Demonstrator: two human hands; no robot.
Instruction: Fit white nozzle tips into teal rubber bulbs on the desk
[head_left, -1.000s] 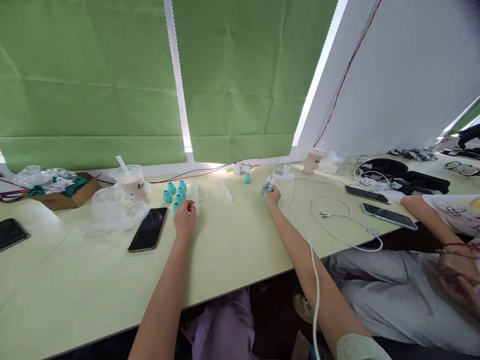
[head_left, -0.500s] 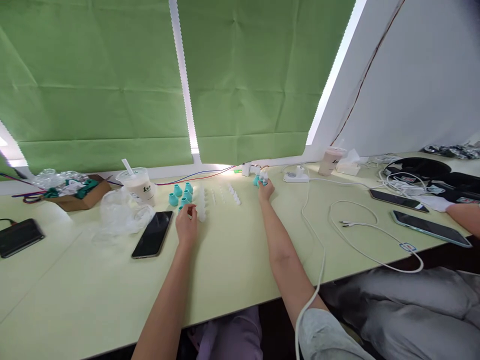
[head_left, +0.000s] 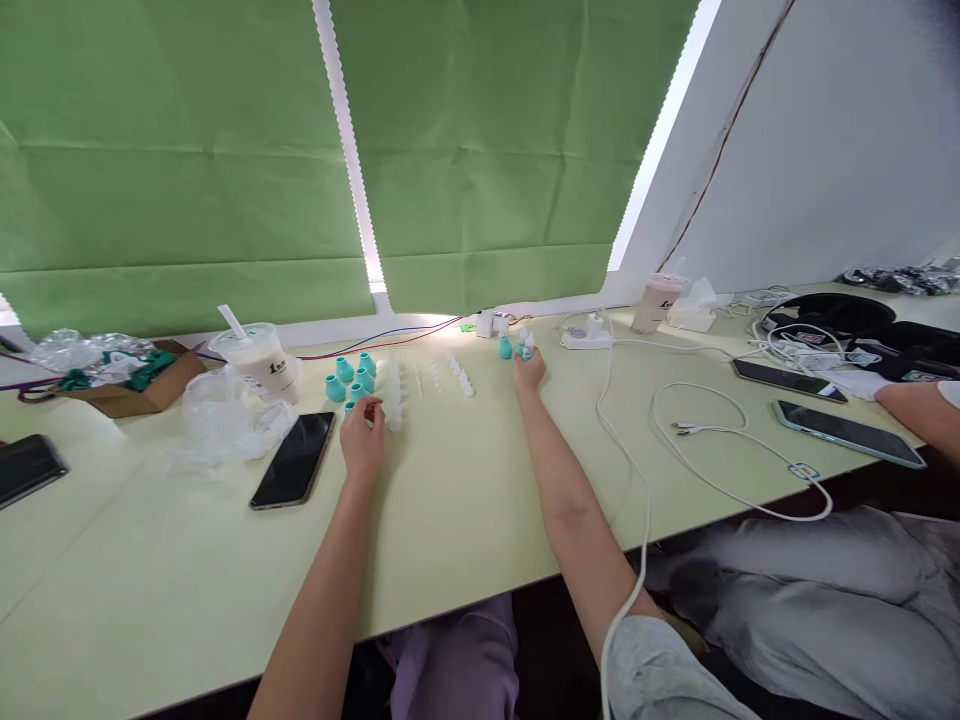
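My right hand (head_left: pixel 530 372) is at the back of the table, its fingers closed around a small teal piece with a white top (head_left: pixel 526 348). Just left of it stands another teal piece (head_left: pixel 505 347) with a white part on top. My left hand (head_left: pixel 363 437) rests on the table with fingers curled; whatever is in them, if anything, is hidden. Beside its fingertips are several teal cone-shaped pieces (head_left: pixel 343 369). A row of translucent white pieces (head_left: pixel 395 396) runs just right of that hand. Farther right lie rows of tiny white parts (head_left: pixel 436 377) and larger white parts (head_left: pixel 460 375).
Left of my left hand lie a phone (head_left: pixel 295 461), a plastic bag (head_left: pixel 225 415), a drink cup (head_left: pixel 264 365) and a cardboard box (head_left: pixel 154 385). To the right are a power strip (head_left: pixel 587 338), a white cable (head_left: pixel 645 470), another cup (head_left: pixel 658 303) and another person's arm (head_left: pixel 919 410).
My right hand has shifted slightly right with its piece, so the teal piece on its left now shows more clearly apart. My left hand stays by the teal pieces. The camera view has tilted slightly.
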